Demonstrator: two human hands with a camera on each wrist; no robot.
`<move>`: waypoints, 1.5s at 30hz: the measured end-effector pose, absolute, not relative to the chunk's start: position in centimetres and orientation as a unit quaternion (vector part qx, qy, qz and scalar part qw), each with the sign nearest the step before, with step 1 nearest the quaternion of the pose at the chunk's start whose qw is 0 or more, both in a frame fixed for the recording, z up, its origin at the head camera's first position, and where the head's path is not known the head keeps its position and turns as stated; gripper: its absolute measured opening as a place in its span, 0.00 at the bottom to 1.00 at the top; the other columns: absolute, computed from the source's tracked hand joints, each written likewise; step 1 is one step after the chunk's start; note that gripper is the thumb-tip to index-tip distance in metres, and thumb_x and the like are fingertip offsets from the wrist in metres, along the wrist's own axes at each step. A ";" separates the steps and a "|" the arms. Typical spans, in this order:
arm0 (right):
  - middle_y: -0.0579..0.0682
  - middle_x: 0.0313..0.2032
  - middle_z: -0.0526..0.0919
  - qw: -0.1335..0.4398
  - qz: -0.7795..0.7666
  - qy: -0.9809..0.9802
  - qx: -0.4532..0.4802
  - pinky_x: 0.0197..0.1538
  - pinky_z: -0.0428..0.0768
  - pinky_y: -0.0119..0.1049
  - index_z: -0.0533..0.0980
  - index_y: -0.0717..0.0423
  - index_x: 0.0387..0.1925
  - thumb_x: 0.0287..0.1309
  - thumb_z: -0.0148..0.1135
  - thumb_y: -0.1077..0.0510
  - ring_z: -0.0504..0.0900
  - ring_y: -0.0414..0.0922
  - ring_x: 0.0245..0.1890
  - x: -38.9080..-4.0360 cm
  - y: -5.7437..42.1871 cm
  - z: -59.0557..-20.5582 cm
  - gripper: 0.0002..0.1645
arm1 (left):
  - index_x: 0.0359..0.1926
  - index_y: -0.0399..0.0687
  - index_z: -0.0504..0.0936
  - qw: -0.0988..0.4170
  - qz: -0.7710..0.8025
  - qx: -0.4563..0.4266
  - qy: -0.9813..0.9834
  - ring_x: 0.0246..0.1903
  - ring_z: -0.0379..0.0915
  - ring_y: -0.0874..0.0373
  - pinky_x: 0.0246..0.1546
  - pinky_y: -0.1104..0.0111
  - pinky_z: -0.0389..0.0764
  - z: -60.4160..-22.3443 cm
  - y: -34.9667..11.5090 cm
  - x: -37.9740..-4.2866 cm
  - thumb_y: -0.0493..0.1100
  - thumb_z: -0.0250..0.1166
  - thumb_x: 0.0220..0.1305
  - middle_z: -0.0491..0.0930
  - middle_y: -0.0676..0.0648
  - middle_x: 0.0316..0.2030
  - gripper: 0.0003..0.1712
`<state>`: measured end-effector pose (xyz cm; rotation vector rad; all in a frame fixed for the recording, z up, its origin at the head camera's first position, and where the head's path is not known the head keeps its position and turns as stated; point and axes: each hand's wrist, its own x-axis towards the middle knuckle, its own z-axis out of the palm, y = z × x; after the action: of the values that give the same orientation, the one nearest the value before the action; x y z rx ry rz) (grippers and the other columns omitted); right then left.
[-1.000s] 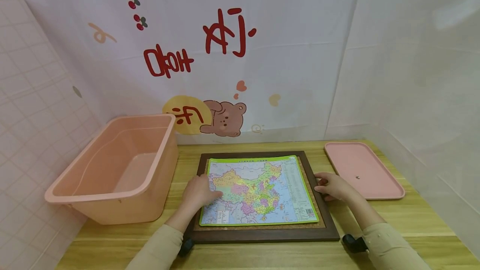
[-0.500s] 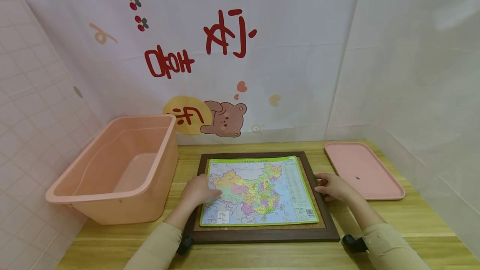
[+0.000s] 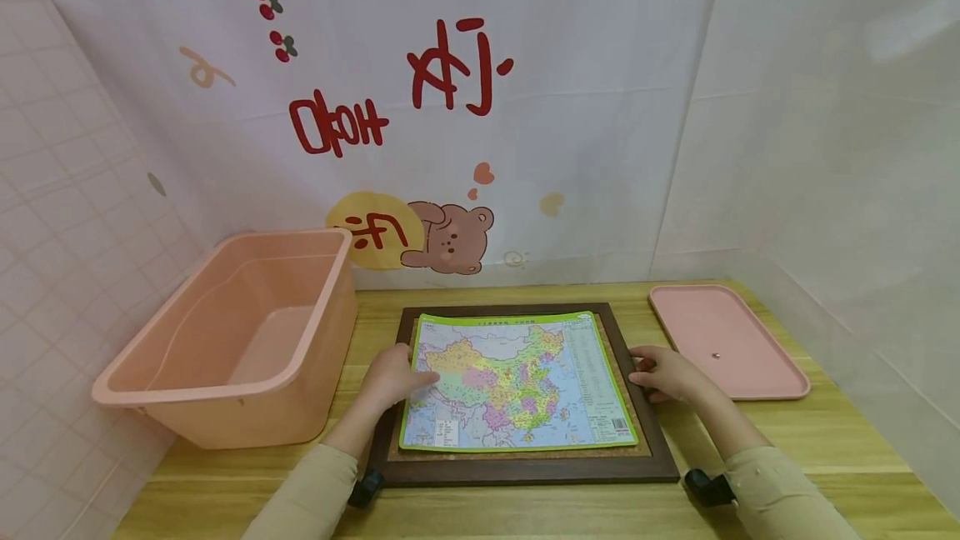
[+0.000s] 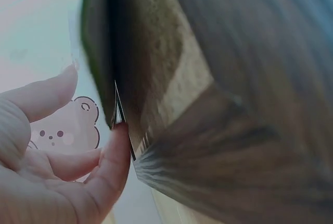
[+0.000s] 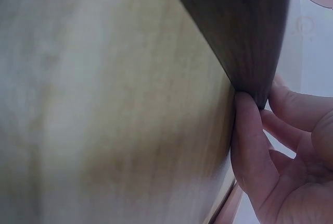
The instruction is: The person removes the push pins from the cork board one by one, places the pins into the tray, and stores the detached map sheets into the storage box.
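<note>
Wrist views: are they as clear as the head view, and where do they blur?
No: head view, brighter, map colours clear, smallest print illegible; left wrist view, dim, frame smeared; right wrist view, table blurred, crossed by a darker patch.

Green-bordered map sheet (image 3: 510,382) seen face-up over cork panel (image 3: 517,455) of dk-brown frame (image 3: 525,472), L edge slightly raised; frame laid on wood-grain tbl (image 3: 525,515).

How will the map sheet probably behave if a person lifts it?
The map sheet is likely light, because its edge looks thin in the left wrist view. It will probably bend rather than remain flat: its upper left part looks curved. It may slide on the framed cork board, since no visible pin holds it.
</note>
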<state>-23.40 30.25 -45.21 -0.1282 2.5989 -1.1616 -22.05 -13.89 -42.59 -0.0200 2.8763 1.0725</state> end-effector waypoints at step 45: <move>0.69 0.51 0.74 0.143 -0.404 0.903 -0.036 0.38 0.85 0.45 0.60 0.76 0.67 0.65 0.63 0.64 0.81 0.56 0.45 -23.3 30.3 -45.3 0.35 | 0.71 0.32 0.61 0.099 0.576 -0.027 0.811 0.31 0.82 0.49 0.28 0.56 0.84 -43.0 -15.0 -21.2 0.28 0.61 0.65 0.82 0.38 0.41 0.34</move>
<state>-23.27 30.28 -45.31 -0.1038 2.6038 -1.1665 -21.22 -15.04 -43.02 -0.0809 2.3995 1.7023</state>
